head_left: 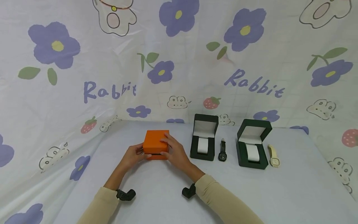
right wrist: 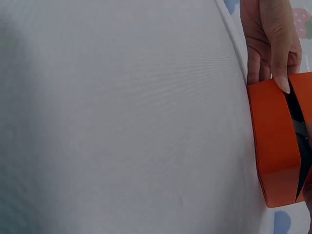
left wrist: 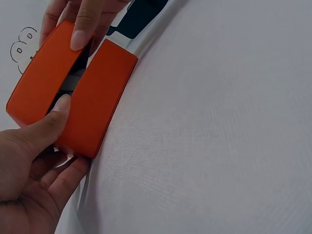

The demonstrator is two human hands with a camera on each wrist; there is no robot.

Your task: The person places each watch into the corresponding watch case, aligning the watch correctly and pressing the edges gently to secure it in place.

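Note:
An orange box (head_left: 156, 139) sits at the left of the table between both hands, its lid (left wrist: 43, 73) raised a little off the base (left wrist: 105, 87). Through the narrow gap a dark inside and a greyish piece (left wrist: 71, 82) show. My left hand (head_left: 132, 157) grips the box's left side, its thumb at the gap and other fingers low by the base. With thumb at the front edge and fingers on top, my right hand (head_left: 176, 154) holds the lid. Only a sliver of that hand appears in the right wrist view.
Right of the orange box stand two open dark green watch boxes (head_left: 194, 148) (head_left: 242, 154), each with a white cushion. A black watch (head_left: 222, 152) lies between them, and a gold watch (head_left: 274, 158) beside the right one. A patterned cloth (head_left: 179, 62) hangs behind.

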